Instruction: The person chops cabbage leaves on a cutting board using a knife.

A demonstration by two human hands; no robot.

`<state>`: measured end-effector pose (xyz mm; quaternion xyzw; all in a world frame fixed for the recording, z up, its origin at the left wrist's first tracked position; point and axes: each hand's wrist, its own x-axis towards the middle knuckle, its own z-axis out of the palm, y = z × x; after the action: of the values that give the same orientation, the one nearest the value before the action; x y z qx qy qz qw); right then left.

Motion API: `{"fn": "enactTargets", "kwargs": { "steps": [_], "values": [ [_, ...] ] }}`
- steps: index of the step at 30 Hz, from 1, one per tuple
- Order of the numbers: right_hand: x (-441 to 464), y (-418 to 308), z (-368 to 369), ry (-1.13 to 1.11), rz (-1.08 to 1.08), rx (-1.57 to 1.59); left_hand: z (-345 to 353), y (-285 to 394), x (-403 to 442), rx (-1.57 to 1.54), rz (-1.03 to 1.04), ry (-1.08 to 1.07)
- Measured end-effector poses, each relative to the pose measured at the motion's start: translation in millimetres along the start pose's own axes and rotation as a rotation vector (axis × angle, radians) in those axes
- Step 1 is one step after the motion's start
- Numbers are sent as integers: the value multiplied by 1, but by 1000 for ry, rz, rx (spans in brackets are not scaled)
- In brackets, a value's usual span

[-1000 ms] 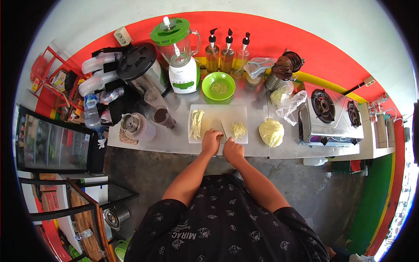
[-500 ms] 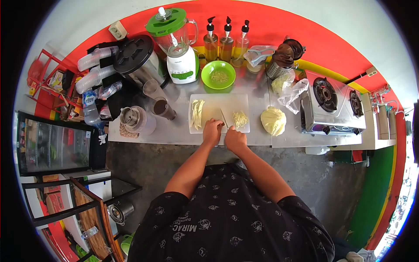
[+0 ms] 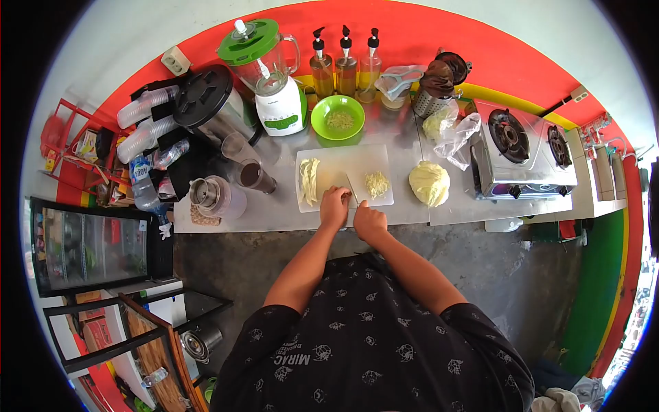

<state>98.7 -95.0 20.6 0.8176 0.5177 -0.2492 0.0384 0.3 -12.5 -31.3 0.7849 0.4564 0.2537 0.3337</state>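
My right hand (image 3: 370,221) is wrapped round the handle of a knife (image 3: 353,187), whose blade points away from me over the white cutting board (image 3: 343,156). Beside the blade, my left hand (image 3: 335,208) has its fingers curled down on the board; whatever they press on is hidden. Pale cabbage strips (image 3: 309,182) lie along the board's left side. To the right of the knife sits a small heap of shredded cabbage (image 3: 377,184). A cabbage head (image 3: 429,183) rests on the metal counter, right of the board. Behind the board, a green bowl (image 3: 318,122) contains more shreds.
A blender (image 3: 281,110) and several pump bottles (image 3: 346,65) line the back wall. The gas stove (image 3: 522,147) stands at the right. Left of the board are a glass of dark liquid (image 3: 257,178) and a jar-like container (image 3: 223,198).
The view has shifted slightly. Both hands stay at nearly the same place on the board, with the knife still in my right hand.
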Motion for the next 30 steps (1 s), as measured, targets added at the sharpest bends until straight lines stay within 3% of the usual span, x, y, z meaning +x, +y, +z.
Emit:
{"fn": "enactTargets", "kwargs": {
  "steps": [30],
  "values": [
    [14, 0, 4, 6, -49, -51, -8, -12, -8, -87, 106, 15]
  ]
}}
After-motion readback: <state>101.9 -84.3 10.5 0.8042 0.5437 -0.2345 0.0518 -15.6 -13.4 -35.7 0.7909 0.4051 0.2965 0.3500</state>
